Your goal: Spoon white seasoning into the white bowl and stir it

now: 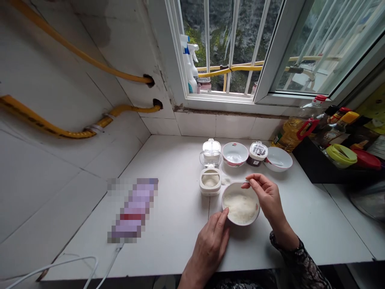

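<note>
At eight o'clock, the left hand (210, 237) touches the rim of a floral bowl (256, 212), probably steadying it on the tabletop (174, 208); whether it grips, I cannot tell. Near one o'clock, the right hand (268, 196) pinches a spoon (227, 182), pointed toward the seasoning jar (210, 190) at ten o'clock, clear lid (207, 162) raised, presumably for access.

Powder (240, 205) in front bowl (256, 212), jar (210, 192) just L, 2nd jar (255, 160) btwn 2 bowls (235, 153) behind.

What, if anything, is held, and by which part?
Right hand: a spoon, by its handle. Left hand: touches the rim of the bowl; any grip unclear.
</note>
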`<state>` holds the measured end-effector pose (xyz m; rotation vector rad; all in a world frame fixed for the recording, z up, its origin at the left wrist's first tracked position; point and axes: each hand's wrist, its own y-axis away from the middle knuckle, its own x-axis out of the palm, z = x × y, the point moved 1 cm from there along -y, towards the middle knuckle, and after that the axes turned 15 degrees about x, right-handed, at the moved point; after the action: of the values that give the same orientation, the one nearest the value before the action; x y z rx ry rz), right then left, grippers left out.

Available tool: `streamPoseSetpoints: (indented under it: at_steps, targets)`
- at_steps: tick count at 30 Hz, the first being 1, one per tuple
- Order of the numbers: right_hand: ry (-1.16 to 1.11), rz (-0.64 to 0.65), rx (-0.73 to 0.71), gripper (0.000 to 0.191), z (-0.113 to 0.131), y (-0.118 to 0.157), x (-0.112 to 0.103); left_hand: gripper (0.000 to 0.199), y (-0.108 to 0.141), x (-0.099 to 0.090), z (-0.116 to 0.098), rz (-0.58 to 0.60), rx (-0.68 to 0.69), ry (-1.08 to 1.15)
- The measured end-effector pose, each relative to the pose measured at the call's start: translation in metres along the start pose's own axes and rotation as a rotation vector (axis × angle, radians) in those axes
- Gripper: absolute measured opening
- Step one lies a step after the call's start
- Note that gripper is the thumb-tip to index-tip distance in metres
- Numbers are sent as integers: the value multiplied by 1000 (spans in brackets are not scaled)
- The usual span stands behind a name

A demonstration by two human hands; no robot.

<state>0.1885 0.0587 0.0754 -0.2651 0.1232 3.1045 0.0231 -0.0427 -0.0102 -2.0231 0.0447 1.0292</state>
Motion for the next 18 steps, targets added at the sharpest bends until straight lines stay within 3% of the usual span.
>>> streamPoseSetpoints:
  at_steps: [2, 6, 9, 12, 18]
  targets:
    - [94, -34, -133, 17, 5, 2, 11, 51, 0, 0, 0, -5, 0, -2]
    - [439, -41, -560, 18, 6, 5, 29, 52, -1, 0, 0, -3, 2, 10]
    - [559, -14, -685, 24, 3, 4, 33, 54, -1, 0, 0, -1, 3, 12]
    - [472, -78, -608, 18, 5, 4, 25, 54, -1, 0, 0, 7, -3, 9]
    - [230, -88, -223, 14, 2, 7, -10, 53, 0, 0, -1, 12, 0, -3]
